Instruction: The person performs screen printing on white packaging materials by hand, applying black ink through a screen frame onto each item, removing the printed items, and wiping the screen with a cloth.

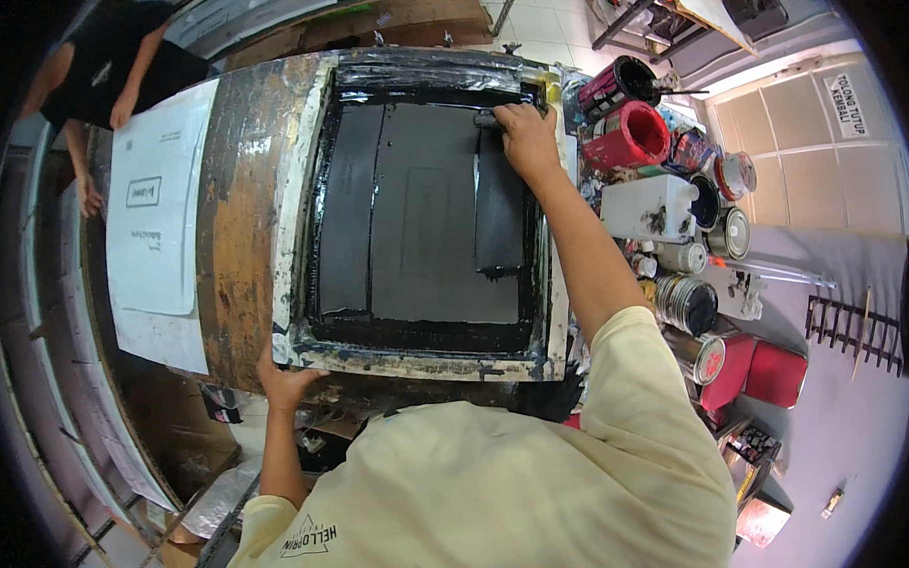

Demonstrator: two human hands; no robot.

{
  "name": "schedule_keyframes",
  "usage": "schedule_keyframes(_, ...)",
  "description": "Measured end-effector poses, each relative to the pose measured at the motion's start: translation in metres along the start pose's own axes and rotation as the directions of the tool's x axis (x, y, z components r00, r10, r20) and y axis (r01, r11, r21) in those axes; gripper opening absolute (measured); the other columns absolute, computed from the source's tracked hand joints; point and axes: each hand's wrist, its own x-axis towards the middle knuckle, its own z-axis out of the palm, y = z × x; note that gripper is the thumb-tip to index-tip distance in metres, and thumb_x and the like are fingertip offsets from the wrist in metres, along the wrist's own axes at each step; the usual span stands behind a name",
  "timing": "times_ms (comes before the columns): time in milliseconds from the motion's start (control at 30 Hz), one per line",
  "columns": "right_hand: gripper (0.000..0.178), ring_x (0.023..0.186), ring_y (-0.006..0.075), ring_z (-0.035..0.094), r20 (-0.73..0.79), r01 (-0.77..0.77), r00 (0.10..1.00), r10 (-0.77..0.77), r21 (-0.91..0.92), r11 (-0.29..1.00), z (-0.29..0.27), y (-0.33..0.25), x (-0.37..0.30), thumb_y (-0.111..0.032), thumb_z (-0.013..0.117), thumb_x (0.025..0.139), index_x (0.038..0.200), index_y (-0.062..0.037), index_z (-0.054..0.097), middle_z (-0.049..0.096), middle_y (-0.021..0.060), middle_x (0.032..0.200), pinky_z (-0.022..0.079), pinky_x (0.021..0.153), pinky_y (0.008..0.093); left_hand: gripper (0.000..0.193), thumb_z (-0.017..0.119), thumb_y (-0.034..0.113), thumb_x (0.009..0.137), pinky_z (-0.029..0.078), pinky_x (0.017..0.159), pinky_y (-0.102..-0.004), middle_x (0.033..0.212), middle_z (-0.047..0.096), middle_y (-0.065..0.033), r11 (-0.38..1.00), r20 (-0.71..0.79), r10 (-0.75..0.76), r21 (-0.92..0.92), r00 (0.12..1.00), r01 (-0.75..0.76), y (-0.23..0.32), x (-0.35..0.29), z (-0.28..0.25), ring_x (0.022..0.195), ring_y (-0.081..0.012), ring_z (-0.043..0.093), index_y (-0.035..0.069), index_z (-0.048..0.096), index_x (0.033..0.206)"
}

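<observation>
A screen-printing frame (289, 208) with pale, ink-stained edges lies before me. Black ink coats its dark mesh (427, 213), with glossy ridges along several stroke edges. At the far right corner of the mesh, my right hand (528, 141) is closed round a small dark squeegee (487, 117), mostly covered by the fingers. Below it runs a darker ink band ending in a ragged wet edge. My left hand (285, 380) grips the near left corner of the frame, thumb along the front edge; the other fingers are partly hidden.
Paint cans, including a red can (635, 135), and a white jerrycan (649, 208) crowd the right side. To the left, a stack of printed white sheets (155, 274) lies on the stained wooden board (239, 216). Another person's hand (125, 107) touches the sheets.
</observation>
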Motion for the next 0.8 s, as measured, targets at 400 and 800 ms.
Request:
schedule_keyframes(400, 0.031, 0.115, 0.0268, 0.06, 0.165, -0.058, 0.986, 0.038, 0.12, 0.991, -0.103, -0.137, -0.207, -0.001, 0.059, 0.088, 0.116, -0.0117, 0.066, 0.067, 0.007, 0.114, 0.032, 0.112, 0.0617, 0.089, 0.103, 0.03, 0.053, 0.052, 0.096, -0.0399, 0.112, 0.072, -0.0156, 0.997, -0.012, -0.067, 0.048, 0.998, 0.067, -0.028, 0.003, 0.016, 0.105, -0.0266, 0.067, -0.008, 0.063, 0.123)
schedule_keyframes(800, 0.04, 0.126, 0.0269, 0.056, 0.148, -0.105, 0.985, 0.093, 0.071, 0.992, -0.1, -0.151, -0.253, -0.004, 0.062, 0.089, 0.128, -0.0102, 0.064, 0.064, 0.0074, 0.129, 0.027, 0.114, 0.0661, 0.094, 0.101, 0.046, 0.05, 0.041, 0.1, -0.0502, 0.121, 0.048, -0.0165, 0.922, -0.063, 0.128, 0.376, 0.99, -0.096, -0.06, 0.001, 0.038, 0.118, -0.0384, 0.047, -0.006, 0.061, 0.118)
